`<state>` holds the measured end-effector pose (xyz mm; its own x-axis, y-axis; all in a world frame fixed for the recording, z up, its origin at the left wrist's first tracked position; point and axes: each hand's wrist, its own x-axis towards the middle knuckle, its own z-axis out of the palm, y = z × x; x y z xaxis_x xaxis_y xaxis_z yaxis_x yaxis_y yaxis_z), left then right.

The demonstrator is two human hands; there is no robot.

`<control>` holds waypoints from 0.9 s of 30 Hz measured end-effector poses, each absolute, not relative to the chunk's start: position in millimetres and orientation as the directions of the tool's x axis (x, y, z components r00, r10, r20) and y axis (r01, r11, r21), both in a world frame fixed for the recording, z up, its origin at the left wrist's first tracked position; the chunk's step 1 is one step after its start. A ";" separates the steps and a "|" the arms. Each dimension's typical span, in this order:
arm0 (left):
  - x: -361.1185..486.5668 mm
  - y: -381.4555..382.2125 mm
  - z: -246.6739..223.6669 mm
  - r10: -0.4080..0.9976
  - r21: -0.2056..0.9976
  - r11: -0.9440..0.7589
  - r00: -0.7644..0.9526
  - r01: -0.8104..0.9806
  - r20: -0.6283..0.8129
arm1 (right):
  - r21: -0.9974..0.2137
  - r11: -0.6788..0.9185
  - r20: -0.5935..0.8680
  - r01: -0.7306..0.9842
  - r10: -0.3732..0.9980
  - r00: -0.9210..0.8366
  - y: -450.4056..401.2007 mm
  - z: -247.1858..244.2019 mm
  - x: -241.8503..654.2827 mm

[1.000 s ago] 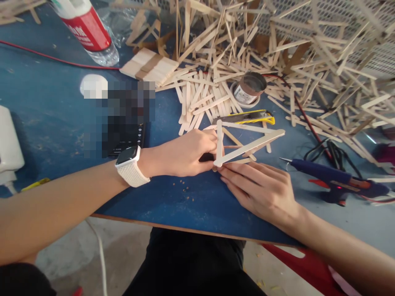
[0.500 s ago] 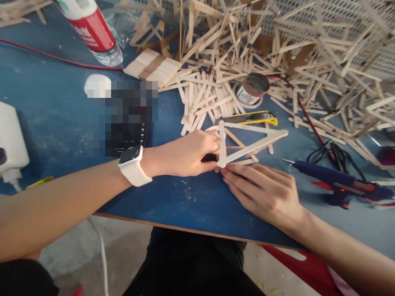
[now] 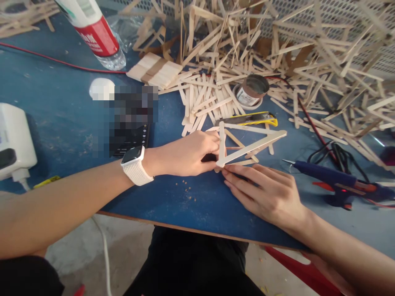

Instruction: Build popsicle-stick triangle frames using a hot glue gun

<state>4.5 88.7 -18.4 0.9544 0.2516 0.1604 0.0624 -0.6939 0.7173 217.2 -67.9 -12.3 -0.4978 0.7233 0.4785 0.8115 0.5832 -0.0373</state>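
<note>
Inside the brown front edge of the blue bench (image 3: 166, 207), past bare surface with crumbs (image 3: 187, 189), the left hand (image 3: 197, 153) curls closed on the near corner of a triangular stick frame (image 3: 253, 148), while the right hand (image 3: 268, 193) touches it with nearly straight fingers, thumb hidden, grip unclear. Beyond, the jar (image 3: 246, 96) has unreadable print; farther, the bottle (image 3: 99, 38) wears a red label, its white writing blurred.

Stick frame (image 3: 253, 148) held at its near corner

The left hand (image 3: 196, 154) pinches the stick frame's short side; the right hand (image 3: 268, 191) touches that near corner. A yellow knife (image 3: 262, 118) lies just behind, a blue glue gun (image 3: 331, 176) to the right, and loose sticks (image 3: 202, 98) spread beyond, beside an open jar (image 3: 248, 93).
</note>
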 end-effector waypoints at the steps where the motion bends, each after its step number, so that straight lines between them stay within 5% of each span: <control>1: 4.4 88.6 -18.2 0.251 0.718 -0.693 0.954 0.060 0.163 | -0.041 0.584 0.471 0.811 0.727 -0.499 -67.4 -12.0 216.7; 27: 5.9 89.9 -20.4 0.241 0.704 -0.708 0.955 0.051 0.173 | 0.072 0.576 0.407 0.814 0.728 -0.551 -70.1 -11.2 221.3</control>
<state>5.9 89.9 -20.4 0.9549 0.2412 0.1732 0.0513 -0.7084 0.7039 221.3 -70.1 -11.2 -0.5514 0.7281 0.4072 0.8141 0.5763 0.0720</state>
